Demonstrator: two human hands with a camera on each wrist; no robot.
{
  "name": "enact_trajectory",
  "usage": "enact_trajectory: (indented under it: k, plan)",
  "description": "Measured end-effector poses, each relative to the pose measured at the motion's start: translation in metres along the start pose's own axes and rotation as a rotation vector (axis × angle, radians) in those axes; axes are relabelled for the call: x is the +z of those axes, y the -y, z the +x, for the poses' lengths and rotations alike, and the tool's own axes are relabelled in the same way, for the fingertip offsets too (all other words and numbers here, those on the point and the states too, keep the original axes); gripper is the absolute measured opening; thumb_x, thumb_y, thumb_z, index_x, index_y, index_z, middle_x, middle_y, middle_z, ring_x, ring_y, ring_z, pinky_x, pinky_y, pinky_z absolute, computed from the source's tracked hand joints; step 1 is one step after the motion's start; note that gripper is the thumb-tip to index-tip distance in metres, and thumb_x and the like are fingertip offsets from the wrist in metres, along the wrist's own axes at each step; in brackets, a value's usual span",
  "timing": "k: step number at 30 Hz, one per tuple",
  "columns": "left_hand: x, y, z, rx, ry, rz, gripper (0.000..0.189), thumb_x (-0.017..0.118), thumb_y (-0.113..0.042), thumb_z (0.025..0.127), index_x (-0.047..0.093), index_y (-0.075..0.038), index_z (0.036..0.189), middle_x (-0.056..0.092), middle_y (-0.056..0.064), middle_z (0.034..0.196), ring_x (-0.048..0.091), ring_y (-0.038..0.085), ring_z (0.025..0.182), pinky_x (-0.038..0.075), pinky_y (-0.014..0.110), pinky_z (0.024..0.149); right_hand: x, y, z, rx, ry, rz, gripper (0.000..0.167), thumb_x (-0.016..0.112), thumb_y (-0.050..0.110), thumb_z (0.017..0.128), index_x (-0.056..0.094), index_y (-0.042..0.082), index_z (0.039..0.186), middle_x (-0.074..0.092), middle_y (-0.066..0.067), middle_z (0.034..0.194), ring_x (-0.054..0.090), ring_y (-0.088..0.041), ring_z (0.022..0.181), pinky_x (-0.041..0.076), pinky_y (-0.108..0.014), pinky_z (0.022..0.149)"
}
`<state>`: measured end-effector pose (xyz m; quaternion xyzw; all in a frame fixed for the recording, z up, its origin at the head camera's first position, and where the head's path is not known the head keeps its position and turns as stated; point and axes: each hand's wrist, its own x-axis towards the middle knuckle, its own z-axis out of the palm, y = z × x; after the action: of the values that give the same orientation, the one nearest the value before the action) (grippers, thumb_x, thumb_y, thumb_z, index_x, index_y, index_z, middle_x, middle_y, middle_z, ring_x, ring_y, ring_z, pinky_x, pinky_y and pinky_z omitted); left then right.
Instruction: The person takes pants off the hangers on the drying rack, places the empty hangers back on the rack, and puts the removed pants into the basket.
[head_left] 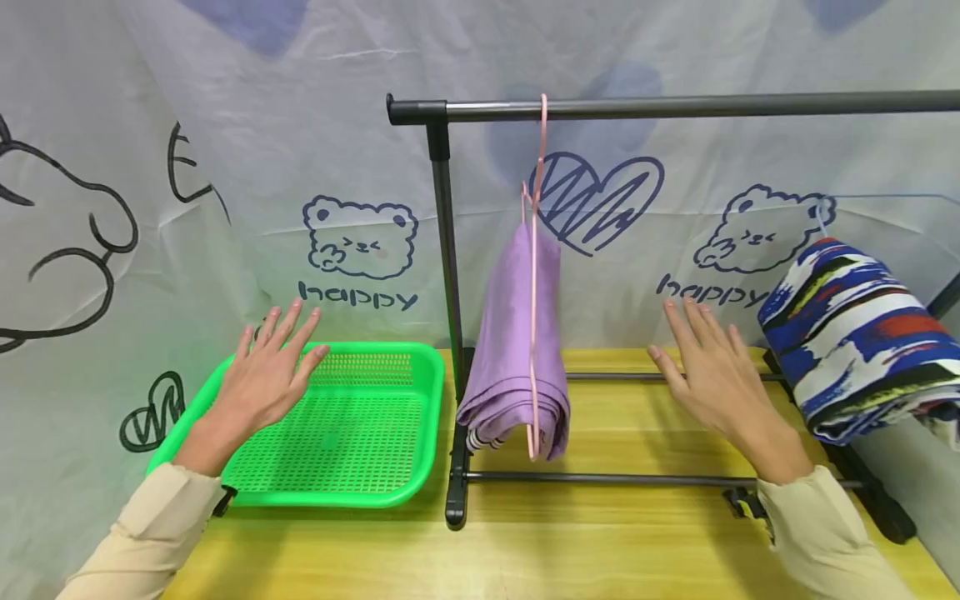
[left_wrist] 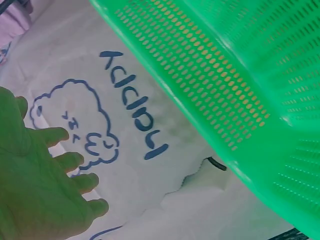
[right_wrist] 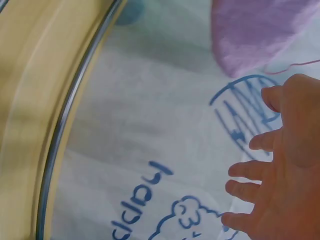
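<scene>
My left hand is held over the left part of a green plastic basket, fingers extended and holding nothing. The left wrist view has that palm at the left edge, with the basket's slotted wall beside it. To the right of the rack's post, my right hand hovers with straight fingers, also holding nothing. Between the hands, a folded purple cloth hangs on a pink hanger from the rail. Nearest the right hand on its other side is a folded multicoloured patterned cloth on a light blue hanger.
A clothes rack with a dark metal rail stands on the yellow wood-grain table. Its lower bars run across the tabletop. A white curtain printed with bears, hearts and "happy" hangs behind and at the sides.
</scene>
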<state>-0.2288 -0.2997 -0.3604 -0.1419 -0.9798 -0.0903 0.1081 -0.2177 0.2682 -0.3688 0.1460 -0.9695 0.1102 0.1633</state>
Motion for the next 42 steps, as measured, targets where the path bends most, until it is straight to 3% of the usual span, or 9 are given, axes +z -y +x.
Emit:
enact_trajectory:
  k: [11,14,19,20,23,27,32,37,42]
  plan:
    - [-0.021,-0.028,-0.002,0.038,-0.079,-0.059,0.063,0.024,-0.048,0.112,0.013,-0.019,0.166,-0.002,0.006,0.172,-0.001,0.037,0.156,-0.003,0.062,0.122,-0.022,0.042,-0.009,-0.033,-0.068,0.303,0.065,0.042,0.038,0.111,0.017,0.014,0.166,0.022,-0.021,0.167,0.026,-0.051,0.148,0.022,-0.071,0.114]
    - [-0.028,-0.04,-0.001,0.058,-0.126,-0.081,0.062,0.028,-0.046,0.112,0.016,-0.019,0.166,0.001,0.006,0.172,0.001,0.036,0.157,-0.001,0.061,0.123,-0.028,0.052,-0.011,-0.039,-0.092,0.389,0.062,0.043,0.035,0.111,0.02,0.016,0.165,0.026,-0.019,0.166,0.029,-0.049,0.147,0.024,-0.072,0.113]
    - [-0.037,-0.059,0.001,0.104,-0.236,-0.124,0.059,0.032,-0.043,0.112,0.022,-0.019,0.165,0.01,0.007,0.172,0.01,0.036,0.156,0.005,0.058,0.124,-0.036,0.068,-0.011,-0.059,-0.157,0.528,0.056,0.047,0.027,0.11,0.032,0.014,0.162,0.046,-0.018,0.155,0.047,-0.042,0.136,0.038,-0.067,0.106]
    - [-0.038,-0.062,0.002,0.115,-0.264,-0.135,0.059,0.034,-0.042,0.112,0.023,-0.02,0.165,0.012,0.007,0.171,0.012,0.036,0.156,0.007,0.058,0.124,-0.037,0.071,-0.011,-0.058,-0.162,0.565,0.054,0.048,0.026,0.11,0.035,0.014,0.161,0.05,-0.017,0.152,0.05,-0.039,0.134,0.04,-0.064,0.106]
    - [-0.043,-0.072,0.004,0.146,-0.343,-0.165,0.057,0.038,-0.04,0.111,0.027,-0.021,0.164,0.016,0.006,0.171,0.017,0.036,0.155,0.01,0.058,0.124,-0.042,0.081,-0.01,-0.05,-0.162,0.694,0.049,0.048,0.025,0.11,0.042,0.014,0.157,0.056,-0.014,0.146,0.055,-0.033,0.131,0.047,-0.038,0.108]
    - [-0.052,-0.088,0.007,0.226,-0.461,-0.163,0.056,0.041,-0.04,0.11,0.035,-0.017,0.161,0.024,0.009,0.169,0.024,0.037,0.153,0.015,0.056,0.124,-0.048,0.096,-0.007,-0.056,-0.145,0.854,0.044,0.049,0.021,0.11,0.048,0.008,0.151,0.061,-0.014,0.139,0.06,-0.026,0.125,0.047,-0.014,0.097]
    - [-0.064,-0.106,0.014,0.323,-0.595,-0.168,0.056,0.051,-0.035,0.108,0.041,-0.015,0.158,0.031,0.012,0.166,0.031,0.037,0.15,0.023,0.055,0.121,-0.054,0.115,-0.001,-0.059,-0.081,1.047,0.04,0.052,0.017,0.108,0.051,0.001,0.145,0.064,-0.018,0.131,0.066,-0.02,0.114,0.055,-0.025,0.094]
    - [-0.075,-0.124,0.024,0.361,-0.646,-0.189,0.059,0.061,-0.021,0.103,0.042,-0.015,0.158,0.032,0.013,0.165,0.033,0.036,0.148,0.027,0.055,0.12,-0.057,0.132,0.003,-0.046,-0.034,1.174,0.038,0.056,0.014,0.106,0.054,-0.004,0.14,0.063,-0.022,0.129,0.068,-0.027,0.11,0.058,-0.035,0.09]
    - [-0.083,-0.14,0.035,0.409,-0.694,-0.192,0.056,0.061,-0.021,0.103,0.045,-0.014,0.156,0.035,0.015,0.163,0.034,0.036,0.147,0.026,0.054,0.121,-0.06,0.145,0.004,-0.027,-0.001,1.249,0.038,0.059,0.014,0.105,0.055,-0.007,0.136,0.063,-0.023,0.127,0.068,-0.029,0.106,0.06,-0.042,0.086]
